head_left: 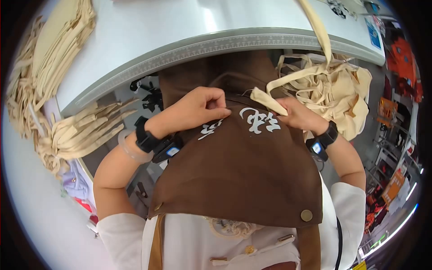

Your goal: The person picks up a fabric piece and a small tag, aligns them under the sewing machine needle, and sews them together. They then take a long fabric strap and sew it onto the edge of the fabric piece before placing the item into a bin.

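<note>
A brown apron [243, 157] with white printed characters hangs down my front. My left hand [198, 108] is curled closed and pinches the apron's upper edge near the characters. My right hand [299, 114] grips the end of a cream fabric strap [270, 101], which rises up over the white table edge [216, 42]. Both wrists carry black bands with small devices. The fingertips of both hands are partly hidden in the fabric.
A heap of cream tote bags and straps [337, 87] lies to the right under the table edge. Stacks of cream bags [67, 49] sit at the left, with more [81, 132] lower down. Orange items and racks [402, 58] stand at the far right.
</note>
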`<state>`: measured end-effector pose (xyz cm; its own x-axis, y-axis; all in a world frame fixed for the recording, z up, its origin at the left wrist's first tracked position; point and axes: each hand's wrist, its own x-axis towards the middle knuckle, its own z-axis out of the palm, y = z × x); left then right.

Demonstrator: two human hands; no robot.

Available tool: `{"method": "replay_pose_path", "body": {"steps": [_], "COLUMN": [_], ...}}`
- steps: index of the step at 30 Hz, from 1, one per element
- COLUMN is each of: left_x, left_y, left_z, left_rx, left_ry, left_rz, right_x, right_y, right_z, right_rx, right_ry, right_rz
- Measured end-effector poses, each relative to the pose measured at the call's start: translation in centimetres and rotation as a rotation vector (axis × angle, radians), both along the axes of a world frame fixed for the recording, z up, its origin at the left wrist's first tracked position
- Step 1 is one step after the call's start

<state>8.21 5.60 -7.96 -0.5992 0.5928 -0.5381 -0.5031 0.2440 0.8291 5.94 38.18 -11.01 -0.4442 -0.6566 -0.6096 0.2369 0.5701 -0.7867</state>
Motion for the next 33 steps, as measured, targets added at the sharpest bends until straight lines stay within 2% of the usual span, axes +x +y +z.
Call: {"method": "replay_pose_path", "body": {"steps": [4,5,9,11,15,18,22,25,29,32,33], "left_x": [-0.2,0.0,0.2,0.3,-0.1,-0.4,-0.4,-0.4,-1.3,-1.8,-1.1], "left_y": [-0.3,-0.5,-1.4,-1.4,-1.0,-0.8,-0.1,0.2,-0.2,0.0,0.1], "left_z": [0.7,0.5,0.4,0.3,0.3,0.5,1.6,1.1,-1.2,-2.6,-3.2], "left_rx": [-0.080,-0.093,-0.097,-0.064,-0.060,-0.077,-0.092,-0.098,-0.099,-0.219,-0.392], "left_ry": [0.084,0.084,-0.036,-0.069,-0.110,-0.092,-0.125,0.007,0.313,0.458,0.693], "left_rz": [-0.031,0.001,0.085,0.117,0.119,0.090,0.072,0.005,-0.159,-0.273,-0.323], "right_x": [-2.1,-2.5,-1.4,-0.1,2.0,1.4,1.3,1.4,0.6,-0.8,-1.3], "right_y": [0.4,1.0,3.3,4.1,2.9,2.1,2.5,2.2,1.9,2.7,3.2], "right_z": [1.8,2.4,4.7,4.9,5.7,5.7,2.6,0.3,-1.7,-2.2,-1.8], "right_rx": [0.065,-0.027,-0.240,-0.204,-0.274,0.031,0.123,0.052,-0.056,-0.061,0.005], "right_ry": [-0.198,-0.313,-0.276,-0.124,0.109,0.285,0.453,0.391,0.332,0.086,-0.008], "right_rz": [-0.050,-0.109,0.041,0.138,-0.030,0.069,0.045,0.046,0.085,0.114,0.154]}}
